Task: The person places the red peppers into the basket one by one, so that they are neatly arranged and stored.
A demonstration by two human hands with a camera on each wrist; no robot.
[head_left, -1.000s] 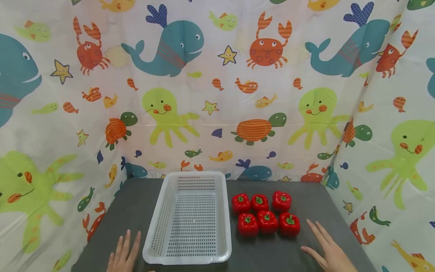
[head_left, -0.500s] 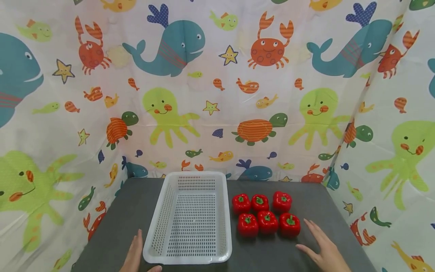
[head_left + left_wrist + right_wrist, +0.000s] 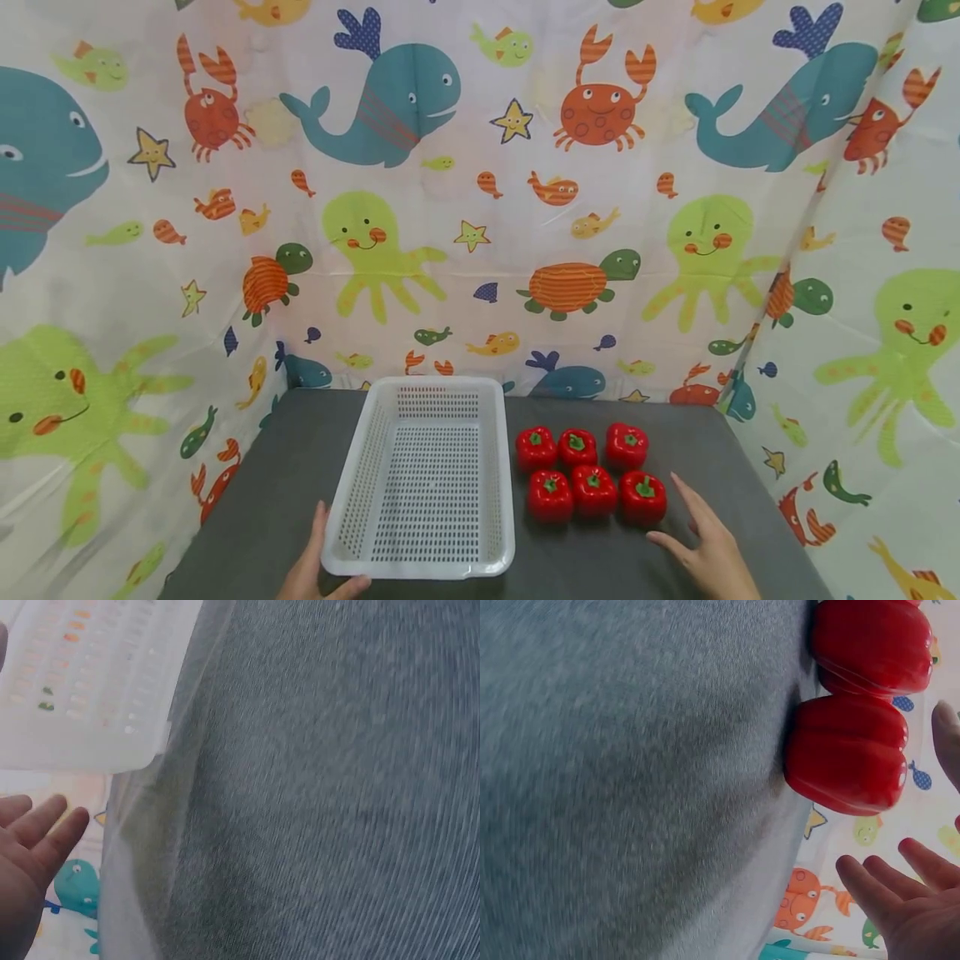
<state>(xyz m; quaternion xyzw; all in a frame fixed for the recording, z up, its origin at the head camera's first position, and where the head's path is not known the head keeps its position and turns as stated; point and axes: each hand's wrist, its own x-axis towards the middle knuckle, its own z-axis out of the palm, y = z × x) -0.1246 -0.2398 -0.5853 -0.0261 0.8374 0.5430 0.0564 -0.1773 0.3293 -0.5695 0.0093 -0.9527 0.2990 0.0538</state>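
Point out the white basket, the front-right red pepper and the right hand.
White basket [image 3: 429, 492], head view: its slotted floor.
Front-right red pepper [image 3: 642, 505], head view: body below the stem.
Right hand [image 3: 709, 552], head view: middle of the hand.

Head cam: up high, farthest off, faces fwd & down over table [image 3: 585, 567] to curtain [image 3: 465, 279] at 12 o'clock; basket [image 3: 420, 572] btw 6 & 7, peppers [image 3: 595, 490] at 5, L hand [image 3: 305, 573] at 7, R hand [image 3: 710, 552] btw 4 & 5. L wrist cam: low, v. close to table, rolled approx. on its side, table at 3; looks past L hand at 8 to basket at 10. R wrist cam: likewise low & close, rolled opp. way, table at 9; R hand at 4, nearest peppers abt 2. Head & L wrist share basket, L hand; head & R wrist share peppers, R hand; all 3 get table, curtain.
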